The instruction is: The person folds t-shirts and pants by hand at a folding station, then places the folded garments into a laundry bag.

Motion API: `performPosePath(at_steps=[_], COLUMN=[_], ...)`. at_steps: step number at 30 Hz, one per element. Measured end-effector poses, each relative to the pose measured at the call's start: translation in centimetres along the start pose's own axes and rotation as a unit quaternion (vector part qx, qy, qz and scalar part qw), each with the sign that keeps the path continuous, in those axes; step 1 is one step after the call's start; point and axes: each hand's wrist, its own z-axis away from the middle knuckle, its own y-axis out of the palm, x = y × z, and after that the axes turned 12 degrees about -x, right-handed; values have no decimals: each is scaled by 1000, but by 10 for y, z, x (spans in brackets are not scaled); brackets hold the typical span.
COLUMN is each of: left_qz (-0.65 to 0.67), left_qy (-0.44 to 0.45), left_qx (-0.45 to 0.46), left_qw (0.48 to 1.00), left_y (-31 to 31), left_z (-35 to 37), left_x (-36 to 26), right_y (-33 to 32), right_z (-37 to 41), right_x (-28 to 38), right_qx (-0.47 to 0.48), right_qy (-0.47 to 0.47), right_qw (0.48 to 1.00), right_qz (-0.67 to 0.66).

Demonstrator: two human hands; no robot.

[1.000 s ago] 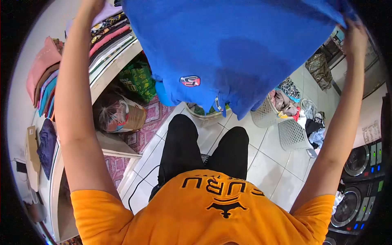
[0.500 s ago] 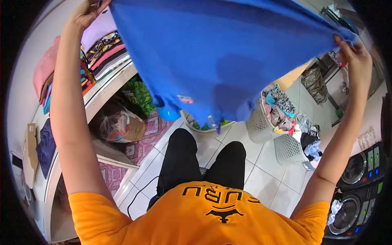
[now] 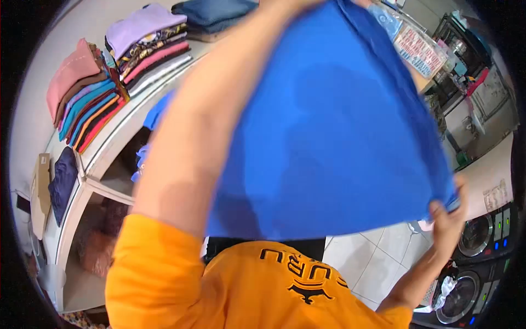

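Observation:
A large blue garment hangs spread out in front of me, with a shadow cast across it. My left hand, blurred and partly cut off by the top edge, holds its upper corner. Lower down at the right, my right hand pinches the garment's other edge between thumb and fingers. My left forearm crosses in front of the cloth's left side. Bits of blue cloth show to the left of that arm.
Folded clothes stand in stacks on a white shelf unit: a pink-topped pile, a lilac-topped pile and folded jeans. Stacked black machines with round doors are at the lower right. White floor tiles show below the cloth.
My left hand has swung across to the right along the top, and my right hand has dropped lower. The blue garment has turned with them and now covers the laundry baskets and my knees.

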Motion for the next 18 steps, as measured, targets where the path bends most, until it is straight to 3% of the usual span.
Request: performPosePath(at_steps=[1,2,3,4,5,6,7,8,9,10,12,13,15,16,18], left_qz=[-50,-41,43,66,117,129,183,166,128,87,-16,-99,-246,-253,-387], left_qy=[-372,-139,-88,-179,-273,-243,-289,-407,-376,-341,-366,-406,-348,-421,-553], left_qx=[114,11,-11,-14,50,19,110,237,253,267,243,219,66,52,4], left_qw=[920,989,995,982,954,961,933,866,882,897,898,882,902,869,738], left_y=[47,100,153,180,208,249,251,246,243,238,201,171,107,69,15], left_z=[39,82,134,182,225,286,325,354,389,422,454,453,470,474,516], left_x=[18,7,16,-36,-62,-77,-114,-147,-164,-167,-159,-153,-121,-104,-79], right_y=[-3,-9,-18,-35,-56,-75,-90,-105,-112,-116,-109,-86,-20,16,83], right_z=[21,39,58,83,110,141,169,195,212,229,242,237,216,201,176], right_x=[-15,-41,-62,-85,-113,-134,-150,-168,-177,-181,-205,-211,-226,-232,-256], right_qx=[31,43,71,66,98,90,147,205,301,321,440,369,264,231,191], right_qy=[125,181,211,285,335,404,446,495,505,573,337,347,354,351,275], right_qw=[991,983,974,954,933,902,874,839,790,739,794,830,880,897,939], right_qz=[-18,5,39,66,92,122,126,97,173,148,249,234,175,134,78])
